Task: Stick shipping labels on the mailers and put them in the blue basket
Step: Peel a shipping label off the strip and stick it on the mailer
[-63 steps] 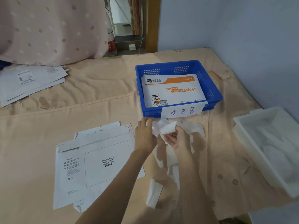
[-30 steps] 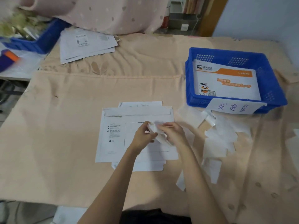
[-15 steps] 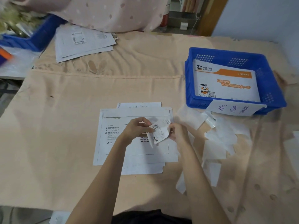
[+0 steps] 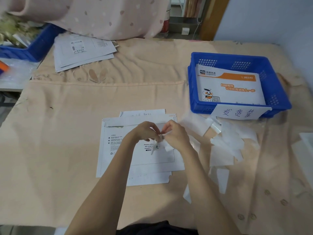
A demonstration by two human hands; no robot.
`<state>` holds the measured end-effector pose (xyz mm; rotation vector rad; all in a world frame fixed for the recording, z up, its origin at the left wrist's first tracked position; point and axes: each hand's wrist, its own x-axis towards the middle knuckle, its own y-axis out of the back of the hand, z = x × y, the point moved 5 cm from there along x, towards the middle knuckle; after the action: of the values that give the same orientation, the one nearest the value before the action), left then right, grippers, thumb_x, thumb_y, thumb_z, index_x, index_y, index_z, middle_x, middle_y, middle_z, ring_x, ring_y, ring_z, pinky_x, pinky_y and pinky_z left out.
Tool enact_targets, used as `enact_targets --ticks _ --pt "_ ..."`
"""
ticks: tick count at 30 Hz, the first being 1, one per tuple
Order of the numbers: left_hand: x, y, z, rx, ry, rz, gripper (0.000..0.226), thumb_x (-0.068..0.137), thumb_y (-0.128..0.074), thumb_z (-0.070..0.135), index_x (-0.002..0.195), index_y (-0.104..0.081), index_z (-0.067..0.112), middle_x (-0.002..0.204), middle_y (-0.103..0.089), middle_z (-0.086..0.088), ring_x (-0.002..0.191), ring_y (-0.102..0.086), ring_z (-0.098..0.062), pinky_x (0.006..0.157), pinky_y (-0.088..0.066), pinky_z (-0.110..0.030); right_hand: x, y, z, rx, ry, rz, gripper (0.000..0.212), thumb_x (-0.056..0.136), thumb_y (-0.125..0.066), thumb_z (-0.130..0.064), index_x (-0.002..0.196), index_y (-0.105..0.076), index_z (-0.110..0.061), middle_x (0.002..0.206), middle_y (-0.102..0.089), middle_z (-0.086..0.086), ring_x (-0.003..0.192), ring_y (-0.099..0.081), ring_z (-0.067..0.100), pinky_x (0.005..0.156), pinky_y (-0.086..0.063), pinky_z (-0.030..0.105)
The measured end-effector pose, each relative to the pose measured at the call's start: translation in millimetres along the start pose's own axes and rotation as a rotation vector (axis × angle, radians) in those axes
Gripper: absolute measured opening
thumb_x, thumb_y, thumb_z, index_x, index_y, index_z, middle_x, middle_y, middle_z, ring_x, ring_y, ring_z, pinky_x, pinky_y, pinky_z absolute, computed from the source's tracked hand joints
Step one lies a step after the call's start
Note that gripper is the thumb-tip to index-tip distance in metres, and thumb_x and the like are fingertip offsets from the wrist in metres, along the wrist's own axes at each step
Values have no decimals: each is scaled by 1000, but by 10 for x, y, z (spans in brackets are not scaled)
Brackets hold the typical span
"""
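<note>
Both forearms bare (no sleeves visible); dark garment (image 4: pixel 157 228) at torso

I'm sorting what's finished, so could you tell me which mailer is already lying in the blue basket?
The orange-banded mailer printed "sto express" lies in the blue basket. The other mailers lie on the cloth: one stack under the hands, another far left.

Quick tally: two hands, left hand (image 4: pixel 144 131) and right hand (image 4: pixel 176 136), pinching one shipping label (image 4: pixel 158 146) between them. Under the hands, two white mailers, top mailer (image 4: pixel 118 150) and lower mailer (image 4: pixel 149 179). One blue basket (image 4: pixel 277 92) off past the right hand, with at least one printed mailer (image 4: pixel 232 89) inside. A loose pile of backing scraps (image 4: pixel 227 143) right of the right hand, too jumbled to count. One stack of mailers (image 4: pixel 83 51) far beyond the left hand, number unclear.
</note>
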<state>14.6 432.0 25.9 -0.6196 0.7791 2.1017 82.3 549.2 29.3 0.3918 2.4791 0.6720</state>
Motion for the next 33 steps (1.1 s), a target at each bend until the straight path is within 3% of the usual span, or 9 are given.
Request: enact_targets --ticks 4,8,10,13,18,21,23,29,33 --pt "-55 0 -36 -113 -41 -36 17 77 -70 11 86 -57 18 81 -67 6 86 -54 -14 79 -38 -29 -17 18 76 40 -47 53 27 74 -50 -3 76 -64 -26 84 -66 -9 84 -61 16 73 -48 32" --pt "-147 -30 -100 -401 -112 -74 43 72 -71 51 97 -55 19 103 -71 4 98 -66 -10 91 -46 -34 -24 42 157 532 -229 90 22 81 -53 -3 77 -69 -18 77 -64 1 71 -57 16 61 -44 25" --pt "-170 -59 -142 -469 -172 -106 44 69 -78 35 102 -54 18 108 -67 -3 95 -67 -17 91 -50 -35 -62 5 246 819 -389 34 20 83 -52 -2 79 -66 -15 80 -60 5 74 -57 17 61 -47 23" --pt "-144 -36 -194 -558 -207 29 38 70 -78 4 98 -52 13 92 -65 -6 81 -65 -23 84 -55 -33 -115 -78 341 1027 -480 -51 19 83 -51 5 79 -62 -10 79 -61 6 79 -60 20 67 -54 26" --pt "-129 9 -253 -560 -197 308 13 85 -70 11 85 -58 8 73 -64 -10 65 -58 -24 59 -52 -30 -181 -165 318 877 -431 -206 32 77 -70 4 103 -59 -11 89 -67 5 78 -63 15 80 -55 29" --pt "-99 -17 -319 -493 -174 372 14 83 -72 15 82 -63 6 72 -64 -12 64 -55 -24 56 -46 -29 -130 -183 280 541 -306 -135 46 68 -76 -1 107 -60 -20 97 -66 0 79 -61 12 70 -49 22" --pt "-86 -39 -343 -448 -168 398 14 83 -73 17 79 -64 7 69 -64 -10 62 -56 -23 54 -45 -26 -108 -192 229 414 -200 -60 41 68 -77 -7 102 -61 -26 104 -66 0 92 -63 15 80 -51 27" --pt "-97 -35 -367 -295 -155 441 23 67 -69 42 70 -62 20 62 -61 -3 58 -53 -20 56 -46 -33 -166 -323 216 702 -311 -35 23 78 -58 -1 88 -69 -18 87 -67 2 82 -64 18 67 -52 25" --pt "-129 -74 -419 -362 -141 419 22 78 -74 33 76 -65 12 66 -60 -7 60 -52 -20 52 -44 -29 -185 -367 258 716 -321 84 18 80 -63 -3 73 -68 -19 83 -68 2 85 -65 21 70 -52 30"
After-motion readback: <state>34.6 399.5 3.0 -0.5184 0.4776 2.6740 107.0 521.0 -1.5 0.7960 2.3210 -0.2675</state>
